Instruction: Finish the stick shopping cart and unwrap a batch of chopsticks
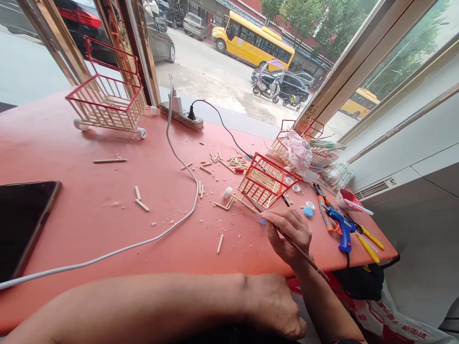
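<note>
My right hand (289,233) pinches a thin paintbrush (304,255) with a dark brown handle. Its tip points up-left, close to the lower edge of a small shopping-cart model (267,181) made of pale sticks with red-painted rims. Bent in a loose fist, my left hand (278,306) rests at the table's front edge; its fingers are tucked underneath, so anything inside is hidden. A small white cup (348,199) with red paint and a white stick in it stands at the table's right side. White bottle caps (228,192) lie around the model.
Another red-rimmed cart (107,98) on white cap wheels stands back left. More carts (287,143) sit back right. A blue glue gun (344,231), pliers (322,205), stick pieces (229,165), a power strip (182,115), a white cable (195,200) and a tablet (27,224) share the pink table.
</note>
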`<state>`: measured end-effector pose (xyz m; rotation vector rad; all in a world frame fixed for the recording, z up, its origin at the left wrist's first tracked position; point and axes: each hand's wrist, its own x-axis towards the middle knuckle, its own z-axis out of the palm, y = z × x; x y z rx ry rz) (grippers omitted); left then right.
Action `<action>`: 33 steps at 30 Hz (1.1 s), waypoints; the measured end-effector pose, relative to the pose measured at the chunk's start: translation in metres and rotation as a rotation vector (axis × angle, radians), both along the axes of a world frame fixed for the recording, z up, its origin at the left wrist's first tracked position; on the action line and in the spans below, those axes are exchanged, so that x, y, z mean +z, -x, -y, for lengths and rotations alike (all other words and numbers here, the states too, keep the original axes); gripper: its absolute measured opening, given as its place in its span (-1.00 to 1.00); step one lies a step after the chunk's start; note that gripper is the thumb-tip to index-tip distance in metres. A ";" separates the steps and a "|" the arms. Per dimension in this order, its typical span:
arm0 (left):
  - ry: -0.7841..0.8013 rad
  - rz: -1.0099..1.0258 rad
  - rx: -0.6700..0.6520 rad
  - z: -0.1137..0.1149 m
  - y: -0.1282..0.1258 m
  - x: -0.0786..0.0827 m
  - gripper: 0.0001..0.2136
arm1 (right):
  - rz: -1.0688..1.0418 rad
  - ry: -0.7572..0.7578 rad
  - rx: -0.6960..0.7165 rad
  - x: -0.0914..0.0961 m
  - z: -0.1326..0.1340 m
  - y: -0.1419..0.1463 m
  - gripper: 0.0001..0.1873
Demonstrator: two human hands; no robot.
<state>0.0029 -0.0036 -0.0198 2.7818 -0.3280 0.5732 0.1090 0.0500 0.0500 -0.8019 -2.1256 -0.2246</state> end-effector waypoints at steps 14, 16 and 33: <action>-0.009 -0.038 -0.002 -0.001 0.001 0.003 -0.85 | -0.025 -0.009 -0.024 0.002 0.000 -0.001 -0.65; -0.018 -0.050 -0.005 -0.001 0.001 0.004 -0.86 | -0.028 -0.013 -0.023 0.003 0.001 -0.003 -0.66; -0.115 0.046 0.089 0.002 0.008 0.000 -0.86 | -0.109 -0.050 -0.120 0.013 0.033 -0.041 -0.62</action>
